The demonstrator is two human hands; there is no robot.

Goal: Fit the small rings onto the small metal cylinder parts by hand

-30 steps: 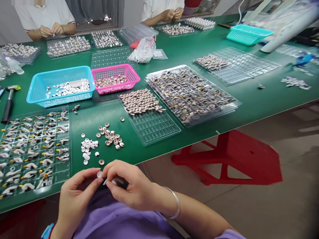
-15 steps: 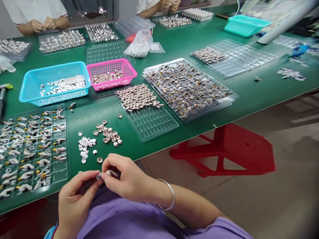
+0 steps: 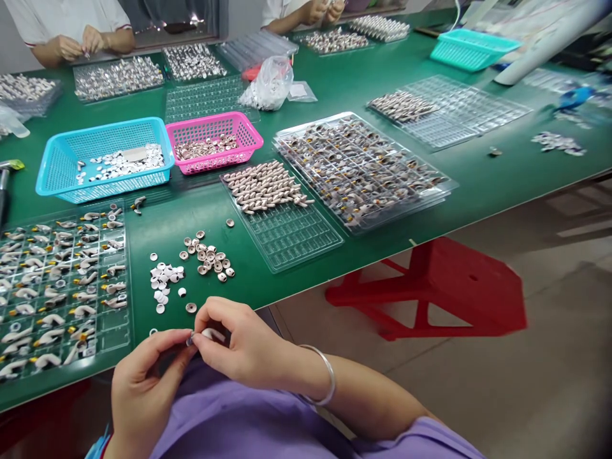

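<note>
Head view gives us both hands raised together at the near edge of a green table (image 3: 157, 226), in front of a purple garment (image 3: 248, 421). We see the left hand (image 3: 146, 376) with thumb and index finger pinched nearly together, their tips on a small light piece (image 3: 190, 340); the fingers hide most of it, so we cannot tell its full shape. Against that same piece come the thumb and index fingertips of the right hand (image 3: 243, 347), whose curled fingers also hold a curved white part (image 3: 213, 334); a silver bangle (image 3: 327, 376) circles the wrist. Just beyond the hands we find one brownish cup (image 3: 191, 307), then a cluster of white discs (image 3: 165, 274) and, to its right, a cluster of brownish cups (image 3: 209, 256). On the left lies a clear compartment tray (image 3: 115, 331) bearing rows of curved parts (image 3: 48, 335). Farther back we have a blue basket (image 3: 105, 189) with white pieces inside, a pink basket (image 3: 220, 164) of brownish pieces beside it, and a partly filled tray (image 3: 301, 239). Across the table, two co-workers in white work with their hands (image 3: 90, 41) close together. A red stool (image 3: 471, 280) stands at the right.
</note>
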